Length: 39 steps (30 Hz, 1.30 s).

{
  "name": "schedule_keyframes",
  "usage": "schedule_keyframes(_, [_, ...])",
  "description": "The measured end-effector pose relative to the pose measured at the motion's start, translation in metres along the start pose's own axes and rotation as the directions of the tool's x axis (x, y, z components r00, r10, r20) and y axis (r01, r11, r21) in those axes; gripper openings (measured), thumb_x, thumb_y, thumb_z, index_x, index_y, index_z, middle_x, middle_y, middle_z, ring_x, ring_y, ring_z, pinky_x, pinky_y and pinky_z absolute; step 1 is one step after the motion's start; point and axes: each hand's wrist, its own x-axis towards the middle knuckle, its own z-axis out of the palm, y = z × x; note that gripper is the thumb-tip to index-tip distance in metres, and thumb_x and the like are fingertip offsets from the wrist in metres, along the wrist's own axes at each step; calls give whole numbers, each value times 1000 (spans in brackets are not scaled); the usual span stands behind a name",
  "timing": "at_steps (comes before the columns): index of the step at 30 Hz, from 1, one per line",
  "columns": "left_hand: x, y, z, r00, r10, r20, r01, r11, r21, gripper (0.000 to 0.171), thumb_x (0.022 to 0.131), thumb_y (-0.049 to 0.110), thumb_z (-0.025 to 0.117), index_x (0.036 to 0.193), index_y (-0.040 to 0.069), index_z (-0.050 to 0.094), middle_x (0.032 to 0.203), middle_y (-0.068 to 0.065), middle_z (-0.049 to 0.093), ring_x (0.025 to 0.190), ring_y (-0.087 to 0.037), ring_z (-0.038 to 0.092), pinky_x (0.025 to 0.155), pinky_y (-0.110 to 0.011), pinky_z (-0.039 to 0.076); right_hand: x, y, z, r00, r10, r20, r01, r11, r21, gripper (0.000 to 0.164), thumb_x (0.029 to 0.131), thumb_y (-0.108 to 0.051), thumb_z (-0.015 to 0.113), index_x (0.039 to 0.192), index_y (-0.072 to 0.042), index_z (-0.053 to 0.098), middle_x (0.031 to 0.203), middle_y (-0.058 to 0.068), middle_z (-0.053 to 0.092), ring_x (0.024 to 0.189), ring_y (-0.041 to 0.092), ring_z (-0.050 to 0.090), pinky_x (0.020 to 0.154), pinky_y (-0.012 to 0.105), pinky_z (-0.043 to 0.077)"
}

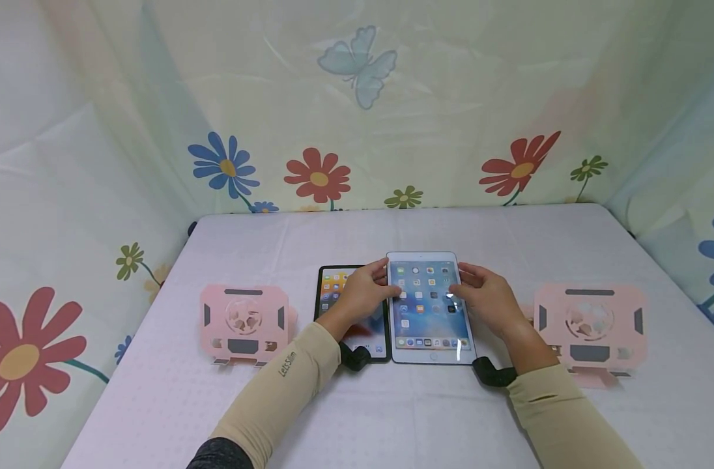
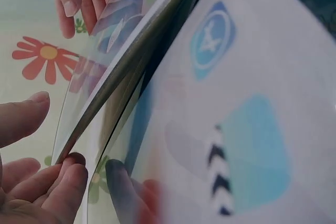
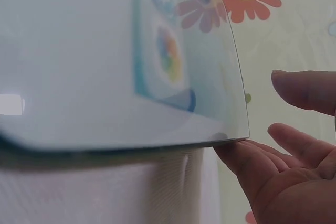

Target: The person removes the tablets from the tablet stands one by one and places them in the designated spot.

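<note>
A white tablet [image 1: 430, 319] with a lit home screen stands upright in the head view, between my two hands. My left hand [image 1: 363, 290] holds its left side, thumb over the screen edge. In the left wrist view the fingertips [image 2: 73, 174] are bent at the tablet's rim. On the opposite side my right hand [image 1: 490, 299] holds the right edge; the right wrist view shows its fingers [image 3: 252, 166] under the rim and the thumb raised apart. A black-framed tablet [image 1: 329, 303], its screen lit, lies left of the white one, partly covered by my left hand.
A pink folding stand [image 1: 275, 316] with grey pads is at the left, and a similar pink stand [image 1: 625, 316] at the right, near my right forearm. The pale tablecloth [image 1: 415, 417] covers the table. A flowered curtain [image 1: 439, 98] hangs behind the far edge.
</note>
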Motion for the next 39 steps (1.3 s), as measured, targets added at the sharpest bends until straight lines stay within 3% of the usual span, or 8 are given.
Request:
schedule_keyframes(22, [4, -5, 0, 1000, -21, -2, 21, 998, 51, 69, 88, 16, 79, 149, 15, 49, 133, -6, 63, 114, -14, 63, 95, -31, 51, -3, 3, 6, 1000, -14, 18, 16, 997, -77, 62, 101, -13, 57, 154, 5, 29, 153, 29, 36, 139, 45, 37, 107, 52, 38])
schedule_keyframes(32, [4, -5, 2, 1000, -20, -15, 21, 999, 39, 68, 87, 16, 79, 148, 15, 50, 133, -6, 64, 114, -14, 63, 93, -30, 52, -3, 4, 6, 1000, -16, 21, 18, 995, -94, 64, 101, -16, 58, 154, 5, 29, 152, 30, 36, 137, 45, 39, 106, 52, 39])
schedule_keyframes(39, [3, -4, 1, 999, -29, -18, 31, 997, 78, 64, 88, 20, 79, 147, 18, 53, 135, -4, 62, 112, -14, 62, 96, -33, 51, -2, 3, 5, 999, -22, 31, 26, 993, -114, 62, 101, -19, 57, 153, 5, 31, 151, 30, 37, 138, 46, 38, 107, 54, 38])
